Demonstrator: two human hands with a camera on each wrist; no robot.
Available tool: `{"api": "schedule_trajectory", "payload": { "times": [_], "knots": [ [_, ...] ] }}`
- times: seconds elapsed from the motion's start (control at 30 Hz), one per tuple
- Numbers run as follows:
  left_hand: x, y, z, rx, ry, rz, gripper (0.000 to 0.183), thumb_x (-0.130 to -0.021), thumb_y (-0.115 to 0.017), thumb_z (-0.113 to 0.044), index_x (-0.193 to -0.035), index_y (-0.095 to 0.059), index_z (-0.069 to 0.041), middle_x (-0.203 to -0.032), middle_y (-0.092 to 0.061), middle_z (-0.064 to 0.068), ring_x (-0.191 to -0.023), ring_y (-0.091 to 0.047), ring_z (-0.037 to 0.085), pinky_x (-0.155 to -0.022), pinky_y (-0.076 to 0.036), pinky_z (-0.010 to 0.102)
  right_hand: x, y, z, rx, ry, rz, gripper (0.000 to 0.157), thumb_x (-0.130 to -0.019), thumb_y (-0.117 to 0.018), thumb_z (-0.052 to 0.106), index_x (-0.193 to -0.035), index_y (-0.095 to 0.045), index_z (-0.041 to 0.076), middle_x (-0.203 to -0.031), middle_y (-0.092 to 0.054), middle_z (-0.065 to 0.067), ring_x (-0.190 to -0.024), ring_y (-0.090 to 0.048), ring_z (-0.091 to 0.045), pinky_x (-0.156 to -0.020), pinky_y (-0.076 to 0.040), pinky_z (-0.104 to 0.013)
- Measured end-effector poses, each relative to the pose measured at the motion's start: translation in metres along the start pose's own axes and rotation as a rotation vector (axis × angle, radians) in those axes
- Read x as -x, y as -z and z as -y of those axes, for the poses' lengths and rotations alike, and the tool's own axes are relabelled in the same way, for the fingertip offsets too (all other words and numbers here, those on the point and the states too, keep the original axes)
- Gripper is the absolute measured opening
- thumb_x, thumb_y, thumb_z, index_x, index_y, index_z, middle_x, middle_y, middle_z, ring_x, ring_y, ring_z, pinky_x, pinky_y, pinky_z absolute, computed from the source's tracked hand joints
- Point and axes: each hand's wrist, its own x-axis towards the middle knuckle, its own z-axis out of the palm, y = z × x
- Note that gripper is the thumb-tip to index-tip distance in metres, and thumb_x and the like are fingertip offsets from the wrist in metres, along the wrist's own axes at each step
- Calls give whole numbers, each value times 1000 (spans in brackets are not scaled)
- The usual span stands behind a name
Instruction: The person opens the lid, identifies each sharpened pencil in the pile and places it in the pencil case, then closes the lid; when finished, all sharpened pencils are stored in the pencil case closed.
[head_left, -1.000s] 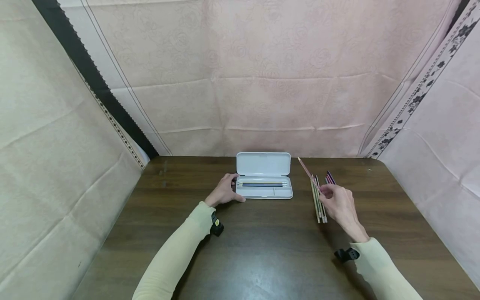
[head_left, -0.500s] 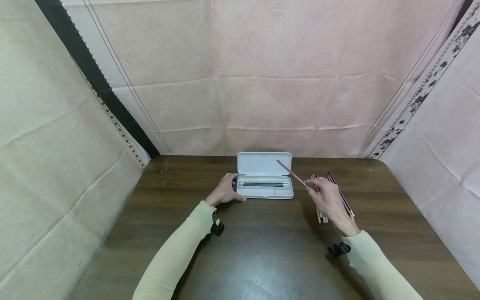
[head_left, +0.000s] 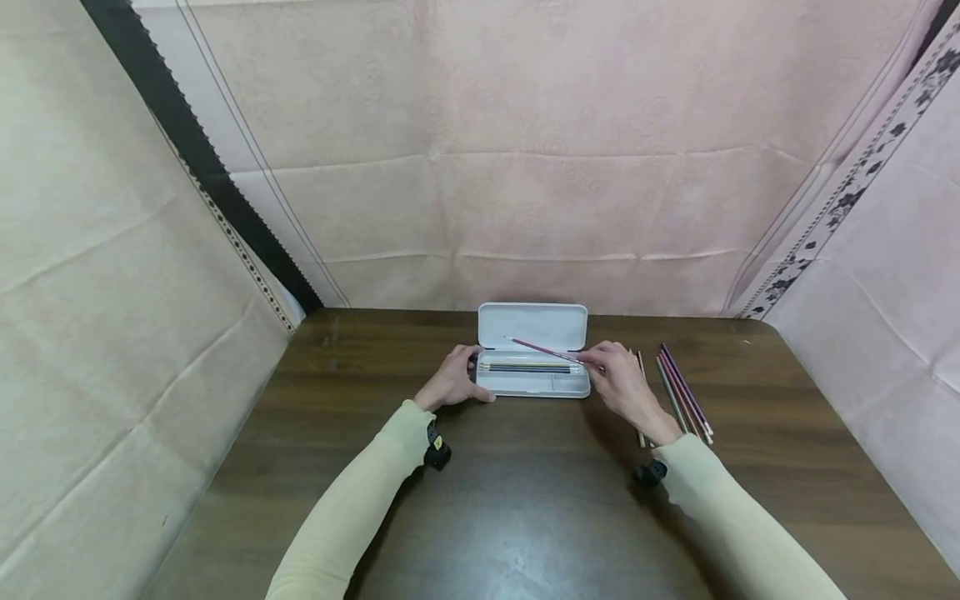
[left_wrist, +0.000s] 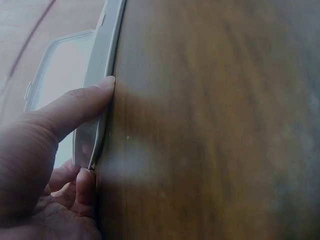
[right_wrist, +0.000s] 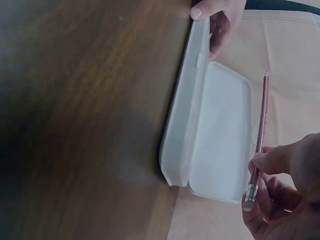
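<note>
A white pencil case lies on the table with its lid raised at the back. Several pencils lie lengthwise in its tray. My left hand grips the case at its left end; the left wrist view shows the thumb along the front wall and fingers curled at the end. Over the right part of the case, my right hand pinches a red pencil near its eraser end. Its sharpened tip points left, and the pencil is held above the tray.
On the brown wooden table, several loose pencils lie right of the case. More pencils are partly hidden behind my right hand and wrist. A pale cloth hangs behind the table, with others at both sides.
My right hand has lifted the red pencil from the loose pencils and carried it left over the case, turning it nearly lengthwise. My left hand has stayed on the case.
</note>
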Motion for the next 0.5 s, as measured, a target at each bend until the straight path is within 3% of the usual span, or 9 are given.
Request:
{"api": "schedule_trajectory", "payload": {
  "times": [0.23, 0.5],
  "knots": [
    [0, 0, -2, 9, -3, -4, 97, -84, -95, -25, -164, -44, -8, -163, -45, 18, -143, -50, 36, -125, -45, 55, -14, -17, -7, 26, 67, 43, 19, -100, -68, -7, -114, -82, -6, -105, -78, -23, -100, -67, -39, -86, -56, -53],
    [-1, 0, 1, 2, -6, 1, 96, -85, -95, -25, -164, -44, -9, -163, -45, 18, -143, -50, 35, -125, -45, 54, -28, -32, -13, 24, 55, 123, 19, -100, -67, -8, -112, -81, -8, -108, -77, -25, -105, -67, -41, -95, -58, -58]
  ]
}}
